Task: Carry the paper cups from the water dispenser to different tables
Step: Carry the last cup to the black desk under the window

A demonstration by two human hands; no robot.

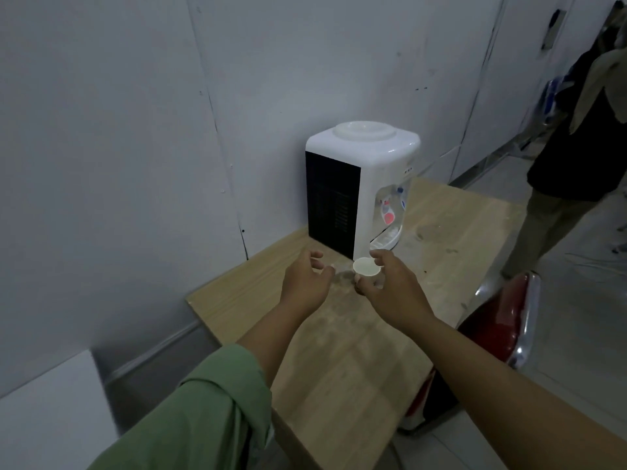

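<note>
A white tabletop water dispenser (359,171) with a black side panel stands at the back of a light wooden table (339,351), against the wall. My right hand (390,286) grips a small white paper cup (366,268) just in front of the dispenser, a little above the tabletop, with its mouth facing up. My left hand (305,283) hovers to the left of the cup with curled, spread fingers and holds nothing. No other cups are in view.
A red chair with a chrome frame (502,334) stands at the table's right edge. A person in dark top and khaki trousers (570,157) stands on the tiled floor at the far right. White wall panels close off the left and back.
</note>
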